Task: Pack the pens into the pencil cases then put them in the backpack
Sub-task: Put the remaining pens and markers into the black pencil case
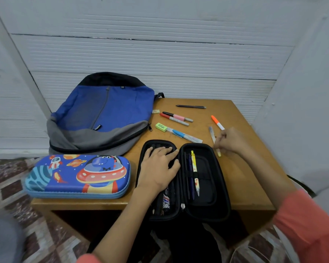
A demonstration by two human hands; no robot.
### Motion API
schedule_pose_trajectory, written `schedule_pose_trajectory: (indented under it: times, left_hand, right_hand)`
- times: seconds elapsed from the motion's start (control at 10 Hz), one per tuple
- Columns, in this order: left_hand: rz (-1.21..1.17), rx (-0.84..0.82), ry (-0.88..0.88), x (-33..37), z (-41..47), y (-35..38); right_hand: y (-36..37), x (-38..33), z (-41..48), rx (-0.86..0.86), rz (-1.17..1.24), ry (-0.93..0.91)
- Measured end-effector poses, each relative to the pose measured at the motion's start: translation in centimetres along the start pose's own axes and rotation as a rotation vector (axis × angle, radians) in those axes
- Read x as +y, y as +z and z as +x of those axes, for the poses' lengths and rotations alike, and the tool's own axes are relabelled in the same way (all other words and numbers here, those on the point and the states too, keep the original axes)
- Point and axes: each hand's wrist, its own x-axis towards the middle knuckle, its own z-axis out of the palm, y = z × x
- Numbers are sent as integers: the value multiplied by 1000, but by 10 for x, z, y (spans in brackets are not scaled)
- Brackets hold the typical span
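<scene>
With the left hand flat, fingers straight, steadying the open black hard-shell pencil case, the right hand (blurred, seemingly pinching) should lay the slim yellow-tipped grey pen, just beside the case, in lengthwise.

Near the right edge of the desk the right hand is blurred and covers the middle of a yellow-tipped pen; if its fingers pinch it, I cannot tell. The left hand hides much of the left half of the black pencil case. The print on the green eraser is too small to read.
</scene>
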Motion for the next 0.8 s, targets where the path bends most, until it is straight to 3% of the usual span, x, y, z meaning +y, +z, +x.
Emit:
schedule_pose_trajectory:
  times: [0.1,0.2,0.3,0.5,0.6,0.8]
  left_hand:
    - [0,-2,-2,0,0,-1]
    - [-1,-4,-1,1,0,-2]
    - [1,-4,2,1,0,-2]
    - [3,3,4,-1,0,0]
    - [1,5,2,-1,0,1]
    - [9,4,-2,-1,0,1]
  right_hand:
    - [6,-8,5,138,-12,-50]
    - [16,-12,8,185,-188,-100]
    - [18,-13,7,238,-131,-97]
    - [4,-19,-1,263,274,-82]
    - [-4,-24,-10,235,449,-121]
    - [1,-35,-32,-24,600,-192]
